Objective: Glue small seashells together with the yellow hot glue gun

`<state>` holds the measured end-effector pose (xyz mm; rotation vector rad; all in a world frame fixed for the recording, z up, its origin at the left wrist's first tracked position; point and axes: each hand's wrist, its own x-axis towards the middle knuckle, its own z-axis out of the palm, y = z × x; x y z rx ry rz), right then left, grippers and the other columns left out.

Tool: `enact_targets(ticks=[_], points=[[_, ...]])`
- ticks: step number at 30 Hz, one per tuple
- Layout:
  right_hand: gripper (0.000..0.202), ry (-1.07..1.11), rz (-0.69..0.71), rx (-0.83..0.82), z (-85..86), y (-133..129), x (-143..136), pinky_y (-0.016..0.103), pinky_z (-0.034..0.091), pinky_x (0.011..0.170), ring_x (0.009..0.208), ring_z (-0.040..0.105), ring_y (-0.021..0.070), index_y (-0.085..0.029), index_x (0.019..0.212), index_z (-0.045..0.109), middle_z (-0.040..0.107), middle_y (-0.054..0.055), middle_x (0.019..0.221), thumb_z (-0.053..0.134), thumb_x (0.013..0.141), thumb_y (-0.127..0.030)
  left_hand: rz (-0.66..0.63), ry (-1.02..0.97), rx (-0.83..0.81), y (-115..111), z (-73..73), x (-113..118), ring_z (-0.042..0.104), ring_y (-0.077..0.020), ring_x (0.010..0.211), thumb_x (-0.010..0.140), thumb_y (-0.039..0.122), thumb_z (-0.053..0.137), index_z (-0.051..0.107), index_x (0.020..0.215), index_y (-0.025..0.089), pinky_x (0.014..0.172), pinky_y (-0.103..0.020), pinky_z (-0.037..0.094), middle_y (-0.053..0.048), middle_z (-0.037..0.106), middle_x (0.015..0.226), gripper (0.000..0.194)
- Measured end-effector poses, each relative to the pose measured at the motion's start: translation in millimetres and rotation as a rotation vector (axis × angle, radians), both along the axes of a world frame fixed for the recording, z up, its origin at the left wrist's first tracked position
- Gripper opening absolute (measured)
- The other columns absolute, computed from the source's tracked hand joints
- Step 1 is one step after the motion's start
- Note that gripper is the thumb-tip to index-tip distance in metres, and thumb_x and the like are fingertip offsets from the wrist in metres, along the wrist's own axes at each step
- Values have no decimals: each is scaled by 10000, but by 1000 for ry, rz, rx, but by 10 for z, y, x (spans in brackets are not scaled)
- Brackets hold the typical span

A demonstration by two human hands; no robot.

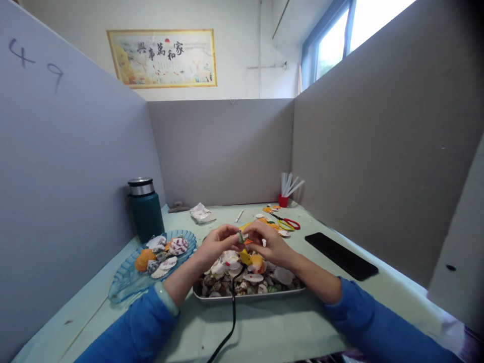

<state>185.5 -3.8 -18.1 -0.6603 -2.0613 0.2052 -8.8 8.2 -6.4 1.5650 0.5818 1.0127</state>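
My left hand (220, 244) pinches a small greenish shell (241, 237) above the middle of the tray. Close against it, my right hand (273, 245) has its fingers curled and pressed together, its fingertips at the same small piece; what they grip is too small to make out. Below both hands stands a metal tray (249, 296) heaped with many seashells (254, 278). A yellow hot glue gun (245, 258) with a black cord (233, 307) rests on the shells, partly hidden by my hands.
At left, a blue glass plate (126, 282) holds several shells beside a dark green bottle (146, 212). Scissors (289, 223) and loose shells lie behind my right hand. A red cup (283, 200) holds white sticks. A black phone (340, 254) lies right. Grey partitions (223, 151) surround the table.
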Motion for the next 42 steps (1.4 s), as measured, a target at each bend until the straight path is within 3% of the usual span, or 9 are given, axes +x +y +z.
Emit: enact_targets(ticks=[6,16,20,27,33,42], points=[[139,-39,53,63,24,-14,1,245,375,607,653,437,121,-186,943,602,467,9,749,612,805,-197,-48,53,0,-9,1,5,628,-161,707,702,397,678,566,916,108,688,-312,491,-71,637,831,377],[106,-11,49,24,26,-20,1,248,382,590,657,451,126,-182,894,597,506,28,772,581,838,-272,-140,98,-2,-41,14,-18,632,-170,743,752,370,638,569,961,112,719,-322,484,-83,639,885,339],[204,46,22,-47,12,-3,0,239,369,559,617,437,112,-183,929,576,505,15,769,636,795,-326,-154,86,-15,-33,1,-27,633,-173,746,751,361,641,567,987,131,722,-327,482,-69,641,872,338],[255,165,95,-264,-25,39,3,221,383,534,601,469,102,-179,902,521,522,-4,748,648,779,-362,-152,59,-24,-21,-18,-28,627,-157,707,731,358,661,565,989,142,709,-329,483,-58,621,896,350],[166,145,97,-138,-6,51,13,236,410,584,673,504,118,-169,767,557,527,18,774,621,806,-317,-134,86,-8,-24,-7,-20,624,-153,707,737,372,649,561,999,144,697,-325,485,-62,609,933,358],[179,122,52,-78,2,42,3,245,408,572,670,500,129,-172,751,569,530,27,764,607,813,-336,-80,107,24,-39,11,-4,625,-160,703,707,390,671,592,975,144,717,-335,486,-64,637,910,372]])
